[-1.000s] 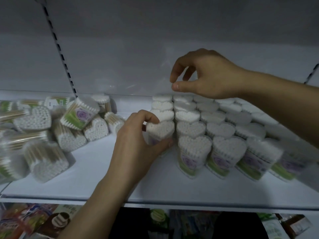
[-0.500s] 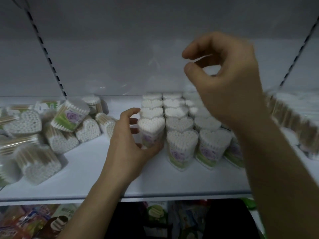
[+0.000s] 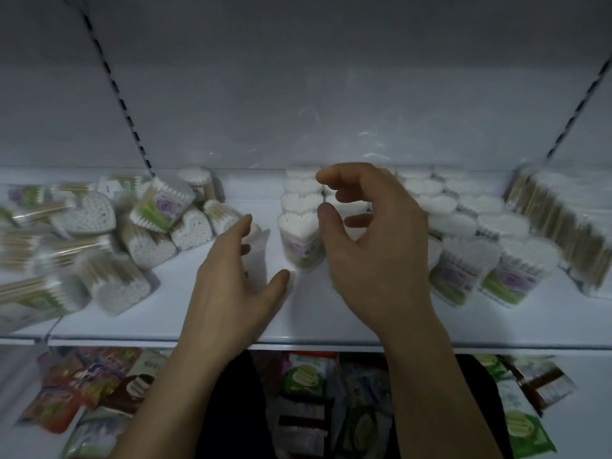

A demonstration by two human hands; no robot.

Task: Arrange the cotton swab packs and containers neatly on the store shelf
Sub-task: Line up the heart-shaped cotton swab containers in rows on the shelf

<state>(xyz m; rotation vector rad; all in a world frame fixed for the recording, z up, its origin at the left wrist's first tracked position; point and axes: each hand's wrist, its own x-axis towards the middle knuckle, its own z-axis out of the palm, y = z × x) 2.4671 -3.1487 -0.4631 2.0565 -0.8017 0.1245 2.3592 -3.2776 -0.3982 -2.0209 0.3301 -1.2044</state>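
On dim white shelf [image 3: 311, 323], released front heart-shaped container [image 3: 299, 240], upright at head of left column; spread left hand [image 3: 238, 286] open just beside it; lowered right hand [image 3: 374, 246], loosely curled, gripping nothing, over neighbouring column; judged that column likely squared; left jumbled packs [image 3: 99, 233] at far left unsorted.

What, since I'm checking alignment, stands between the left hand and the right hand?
In the head view, the front heart-shaped swab container stands between the left hand and the right hand, on the white shelf; neither hand grips it.

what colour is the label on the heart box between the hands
The label is green with a purple flower, head view.
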